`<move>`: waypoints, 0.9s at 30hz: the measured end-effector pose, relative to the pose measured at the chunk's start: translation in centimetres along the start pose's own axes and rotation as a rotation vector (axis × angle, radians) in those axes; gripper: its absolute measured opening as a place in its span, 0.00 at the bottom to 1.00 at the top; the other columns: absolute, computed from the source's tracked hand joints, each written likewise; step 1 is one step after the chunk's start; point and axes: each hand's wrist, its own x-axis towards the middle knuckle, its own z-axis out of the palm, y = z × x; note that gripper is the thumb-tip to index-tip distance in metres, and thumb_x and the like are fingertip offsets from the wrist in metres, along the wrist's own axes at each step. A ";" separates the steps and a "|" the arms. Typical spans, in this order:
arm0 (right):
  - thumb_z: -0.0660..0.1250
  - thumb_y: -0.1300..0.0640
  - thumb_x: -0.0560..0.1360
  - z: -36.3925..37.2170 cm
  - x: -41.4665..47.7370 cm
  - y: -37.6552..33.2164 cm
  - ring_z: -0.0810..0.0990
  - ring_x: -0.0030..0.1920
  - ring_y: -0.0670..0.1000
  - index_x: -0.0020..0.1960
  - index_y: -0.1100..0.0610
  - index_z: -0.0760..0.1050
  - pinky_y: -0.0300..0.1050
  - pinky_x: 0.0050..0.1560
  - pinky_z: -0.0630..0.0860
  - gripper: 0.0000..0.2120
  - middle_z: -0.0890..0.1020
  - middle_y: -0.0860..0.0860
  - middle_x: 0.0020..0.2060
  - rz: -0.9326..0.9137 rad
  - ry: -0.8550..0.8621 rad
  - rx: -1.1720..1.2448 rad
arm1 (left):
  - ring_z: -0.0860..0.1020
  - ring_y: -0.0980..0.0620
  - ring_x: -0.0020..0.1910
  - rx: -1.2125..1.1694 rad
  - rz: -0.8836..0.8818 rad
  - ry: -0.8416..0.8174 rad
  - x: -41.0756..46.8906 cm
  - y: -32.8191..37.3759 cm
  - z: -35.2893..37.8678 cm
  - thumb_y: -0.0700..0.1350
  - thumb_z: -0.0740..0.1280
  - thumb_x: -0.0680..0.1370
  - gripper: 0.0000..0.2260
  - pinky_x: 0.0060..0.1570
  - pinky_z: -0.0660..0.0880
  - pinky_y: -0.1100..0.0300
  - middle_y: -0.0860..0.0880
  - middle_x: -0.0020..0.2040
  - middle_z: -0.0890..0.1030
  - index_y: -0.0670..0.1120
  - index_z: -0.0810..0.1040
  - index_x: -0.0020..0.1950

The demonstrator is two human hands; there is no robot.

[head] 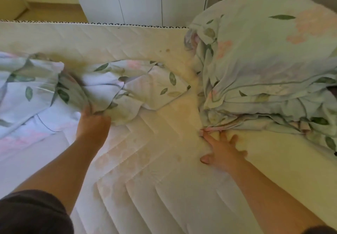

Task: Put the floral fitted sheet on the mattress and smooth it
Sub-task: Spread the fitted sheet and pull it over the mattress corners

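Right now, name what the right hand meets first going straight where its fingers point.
The right hand would first meet the pink hem of the floral bedding pile, just beyond its index fingertip; contact is unclear.

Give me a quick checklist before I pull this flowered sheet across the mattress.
1. Left hand grips the bunched floral fitted sheet: ok.
2. Right hand has a hold: not ok, fingers spread, gripping nothing.
3. Cream quilted mattress free for spreading: not ok, a floral bedding heap sits on its right part.
4. Sheet's elastic corner located: cannot tell.
5. Sheet lying flat: not ok, crumpled.
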 end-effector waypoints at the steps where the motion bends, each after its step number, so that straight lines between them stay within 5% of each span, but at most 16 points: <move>1: 0.70 0.40 0.70 -0.1 0.1 -0.1 0.36 0.74 0.68 0.71 0.26 0.44 0.79 0.63 0.51 0.42 0.38 0.50 0.77 -0.001 -0.005 -0.001 | 0.76 0.55 0.41 -0.049 0.025 -0.014 -0.4 0.2 0.1 0.43 0.65 0.77 0.09 0.56 0.73 0.58 0.55 0.40 0.76 0.51 0.76 0.56; 3: 0.70 0.40 0.70 -0.5 0.2 -0.2 0.37 0.74 0.68 0.71 0.26 0.45 0.78 0.64 0.52 0.41 0.39 0.50 0.77 -0.002 0.005 -0.005 | 0.79 0.53 0.40 -0.262 0.011 -0.036 -1.7 1.8 0.2 0.40 0.61 0.79 0.09 0.44 0.77 0.57 0.53 0.42 0.79 0.48 0.76 0.58; 7: 0.65 0.41 0.75 0.4 -1.4 -0.7 0.41 0.75 0.67 0.73 0.29 0.45 0.76 0.65 0.55 0.36 0.40 0.53 0.77 0.019 0.068 -0.051 | 0.82 0.47 0.42 -0.677 -0.033 0.036 -8.1 6.0 1.2 0.39 0.65 0.78 0.06 0.40 0.79 0.56 0.47 0.44 0.82 0.44 0.78 0.53; 11: 0.54 0.46 0.82 3.4 -5.2 0.3 0.47 0.75 0.65 0.75 0.34 0.48 0.69 0.67 0.59 0.25 0.45 0.55 0.77 -0.096 0.111 -0.164 | 0.77 0.52 0.55 -0.891 -0.066 -0.070 -14.6 9.0 2.4 0.44 0.55 0.82 0.12 0.56 0.73 0.62 0.50 0.57 0.78 0.48 0.71 0.64; 16: 0.57 0.54 0.81 5.5 -12.0 2.8 0.50 0.76 0.63 0.77 0.43 0.53 0.56 0.73 0.59 0.27 0.47 0.58 0.78 -0.202 -0.098 -0.193 | 0.80 0.51 0.51 -0.928 -0.004 -0.025 -23.3 13.4 0.8 0.41 0.66 0.77 0.12 0.53 0.74 0.63 0.46 0.53 0.81 0.45 0.77 0.60; 21: 0.59 0.58 0.81 7.7 -21.0 4.2 0.61 0.75 0.55 0.74 0.53 0.65 0.42 0.71 0.57 0.21 0.60 0.56 0.76 -0.236 -0.154 0.097 | 0.74 0.50 0.61 -0.965 0.161 -0.324 -33.2 19.2 -1.4 0.43 0.53 0.82 0.13 0.62 0.67 0.61 0.48 0.60 0.76 0.48 0.71 0.64; 24: 0.58 0.56 0.81 9.6 -26.3 5.5 0.74 0.63 0.53 0.64 0.56 0.75 0.39 0.58 0.68 0.15 0.77 0.53 0.63 -0.193 -0.102 0.236 | 0.74 0.46 0.60 -1.001 0.283 -0.455 -39.8 21.1 -3.6 0.41 0.54 0.81 0.11 0.60 0.69 0.57 0.45 0.59 0.76 0.46 0.71 0.61; 27: 0.64 0.56 0.77 12.0 -30.4 6.8 0.79 0.54 0.51 0.58 0.55 0.77 0.42 0.55 0.74 0.11 0.81 0.51 0.55 -0.069 -0.146 0.497 | 0.70 0.45 0.66 -0.939 0.506 -0.561 -44.2 20.3 -5.4 0.46 0.56 0.82 0.13 0.64 0.66 0.57 0.45 0.66 0.72 0.45 0.70 0.65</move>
